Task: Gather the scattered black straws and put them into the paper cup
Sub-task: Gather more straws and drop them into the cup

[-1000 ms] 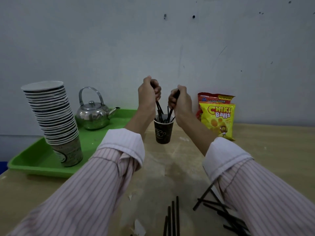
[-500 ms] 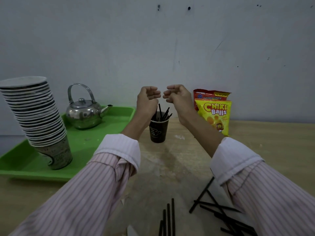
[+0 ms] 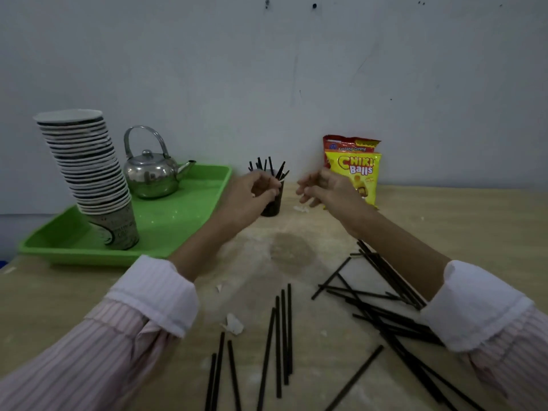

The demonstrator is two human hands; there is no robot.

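Note:
A dark paper cup point(image 3: 274, 203) stands near the wall with several black straws point(image 3: 268, 167) sticking up out of it. My left hand point(image 3: 250, 192) hovers in front of the cup's left side, fingers loosely curled and holding nothing. My right hand point(image 3: 329, 188) is a little right of the cup, fingers relaxed and empty. Several loose black straws point(image 3: 281, 336) lie on the wooden table in front of me, and a crossed pile of straws point(image 3: 385, 301) lies under my right forearm.
A green tray point(image 3: 166, 229) at the left holds a leaning stack of paper cups point(image 3: 89, 173) and a steel kettle point(image 3: 151, 173). Snack bags point(image 3: 354, 170) lean on the wall right of the cup. Paper scraps point(image 3: 234, 324) lie among the straws.
Both hands have let go of the straws in the cup, opened and lowered beside it. The view has tilted down, showing more loose straws.

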